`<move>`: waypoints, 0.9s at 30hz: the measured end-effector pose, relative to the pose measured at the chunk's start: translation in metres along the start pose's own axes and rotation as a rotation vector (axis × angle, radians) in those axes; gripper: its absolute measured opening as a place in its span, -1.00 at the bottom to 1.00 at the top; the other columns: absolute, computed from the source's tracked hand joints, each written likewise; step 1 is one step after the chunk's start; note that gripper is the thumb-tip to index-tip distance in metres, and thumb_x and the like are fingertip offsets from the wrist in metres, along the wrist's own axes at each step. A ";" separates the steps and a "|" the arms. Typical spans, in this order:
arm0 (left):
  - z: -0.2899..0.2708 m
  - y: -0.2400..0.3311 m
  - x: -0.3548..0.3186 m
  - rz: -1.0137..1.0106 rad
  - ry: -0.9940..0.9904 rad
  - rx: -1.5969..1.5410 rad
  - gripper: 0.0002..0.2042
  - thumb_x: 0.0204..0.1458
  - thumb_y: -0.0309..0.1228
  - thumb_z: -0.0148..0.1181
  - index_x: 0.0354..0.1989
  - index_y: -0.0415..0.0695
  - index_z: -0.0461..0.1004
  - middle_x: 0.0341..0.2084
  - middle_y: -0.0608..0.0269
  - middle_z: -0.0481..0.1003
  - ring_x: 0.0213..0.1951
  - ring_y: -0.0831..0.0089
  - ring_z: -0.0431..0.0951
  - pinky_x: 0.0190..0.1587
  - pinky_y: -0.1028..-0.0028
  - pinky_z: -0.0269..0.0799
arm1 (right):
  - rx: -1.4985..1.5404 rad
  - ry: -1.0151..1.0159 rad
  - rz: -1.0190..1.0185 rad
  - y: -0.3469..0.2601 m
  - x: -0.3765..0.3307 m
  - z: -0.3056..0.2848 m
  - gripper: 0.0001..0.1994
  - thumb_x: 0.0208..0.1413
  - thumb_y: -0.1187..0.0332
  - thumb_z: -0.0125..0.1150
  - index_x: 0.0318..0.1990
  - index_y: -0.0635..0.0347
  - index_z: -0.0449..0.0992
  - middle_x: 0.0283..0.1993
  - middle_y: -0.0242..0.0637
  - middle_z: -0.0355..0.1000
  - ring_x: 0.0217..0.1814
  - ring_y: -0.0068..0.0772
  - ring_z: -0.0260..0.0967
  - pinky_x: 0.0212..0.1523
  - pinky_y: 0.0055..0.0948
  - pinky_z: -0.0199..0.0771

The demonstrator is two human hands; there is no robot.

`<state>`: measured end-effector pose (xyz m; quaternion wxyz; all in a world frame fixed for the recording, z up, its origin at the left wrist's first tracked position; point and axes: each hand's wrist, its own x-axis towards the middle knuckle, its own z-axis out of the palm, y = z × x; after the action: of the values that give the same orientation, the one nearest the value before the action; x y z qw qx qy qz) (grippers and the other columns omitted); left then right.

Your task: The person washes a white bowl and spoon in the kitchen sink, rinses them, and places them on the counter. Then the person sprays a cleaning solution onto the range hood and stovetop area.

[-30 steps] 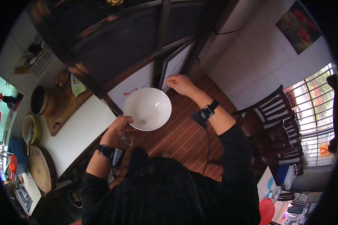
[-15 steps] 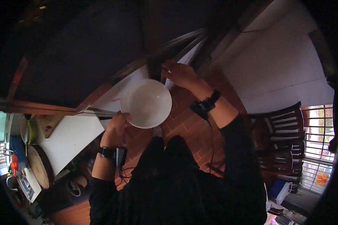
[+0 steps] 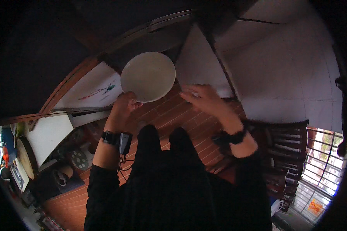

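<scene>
My left hand (image 3: 125,104) grips the lower left rim of a round white bowl (image 3: 148,77), with its fingers closed on the edge. The bowl is tilted so that its hollow side faces me. My right hand (image 3: 202,98) is to the right of the bowl and apart from it. Its fingers are loosely stretched out with nothing in them, and slightly blurred. Just beyond it stands a pale cabinet door (image 3: 202,63), swung out from the dark opening of a cabinet (image 3: 142,42) behind the bowl.
A white panel (image 3: 90,90) with a painted green and red pattern is left of the bowl. Farther left are a white countertop (image 3: 48,134) and a round wooden board (image 3: 27,158). Dark wooden chairs (image 3: 285,150) stand at the right, by a barred window (image 3: 325,154). The floor (image 3: 196,133) is reddish-brown.
The bowl has moved up and away from me in my left hand. My right hand has left the cabinet door area and come down to the right. The view has turned somewhat.
</scene>
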<state>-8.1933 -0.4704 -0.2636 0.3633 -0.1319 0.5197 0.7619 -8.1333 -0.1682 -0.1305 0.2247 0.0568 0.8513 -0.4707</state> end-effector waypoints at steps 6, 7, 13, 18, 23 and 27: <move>0.068 0.009 0.003 0.160 0.135 -0.134 -0.63 0.11 -0.33 -0.01 0.05 -0.27 0.31 0.04 0.15 0.36 -0.06 0.28 0.47 0.03 0.29 0.41 | 0.577 -0.095 -0.011 0.048 0.081 0.046 -0.28 0.20 0.13 0.05 0.41 -0.01 -0.18 -0.07 -0.19 0.42 -0.43 -0.46 0.43 -0.53 -0.51 0.41; 0.075 0.012 0.002 0.156 0.124 -0.142 -0.60 0.12 -0.31 0.00 0.08 -0.27 0.29 0.05 0.15 0.36 -0.04 0.28 0.46 0.05 0.28 0.39 | 0.614 -0.101 -0.027 0.056 0.092 0.047 -0.29 0.21 0.14 0.03 0.41 0.00 -0.19 -0.05 -0.18 0.40 -0.40 -0.46 0.43 -0.53 -0.51 0.41; 0.077 0.041 0.022 0.456 -0.177 0.132 -0.48 0.14 -0.23 0.03 0.23 -0.22 0.15 0.12 0.17 0.33 0.08 0.27 0.38 0.15 0.28 0.28 | 0.345 0.240 -0.314 0.066 0.182 0.079 -0.51 0.19 0.25 -0.01 0.23 0.22 0.13 -0.06 -0.17 0.38 -0.20 -0.38 0.41 -0.50 -0.44 0.42; 0.064 0.051 0.052 0.206 -0.019 -0.273 -0.45 0.13 -0.13 0.10 0.25 -0.08 0.16 0.04 0.16 0.41 0.10 0.28 0.35 0.16 0.20 0.26 | 0.913 0.181 -0.019 0.063 0.210 0.059 -0.61 0.11 0.28 0.05 0.10 0.16 0.32 -0.23 -0.15 0.45 -0.18 -0.29 0.41 -0.22 -0.26 0.43; 0.030 0.055 0.080 0.014 0.035 -0.443 -0.42 0.08 -0.09 0.16 0.25 0.07 0.15 0.11 0.13 0.33 0.16 0.26 0.29 0.11 0.03 0.29 | 0.636 0.352 -0.331 0.056 0.257 0.039 -0.67 0.09 0.38 0.04 -0.01 0.33 0.28 -0.29 -0.28 0.40 -0.34 -0.42 0.37 -0.37 -0.39 0.47; 0.019 0.058 0.088 0.106 0.157 -0.324 -0.46 0.07 -0.14 0.15 0.22 0.05 0.20 0.08 0.16 0.38 0.11 0.30 0.35 0.08 0.06 0.31 | 0.498 0.433 -0.543 0.065 0.319 0.030 -0.69 0.12 0.34 0.07 -0.02 0.27 0.33 -0.26 -0.25 0.43 -0.30 -0.34 0.39 -0.28 -0.32 0.47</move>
<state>-8.2918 -0.4284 -0.2656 0.2551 -0.2203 0.4233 0.8410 -8.3880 -0.1942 -0.3338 -0.1120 -0.0194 0.7231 -0.6814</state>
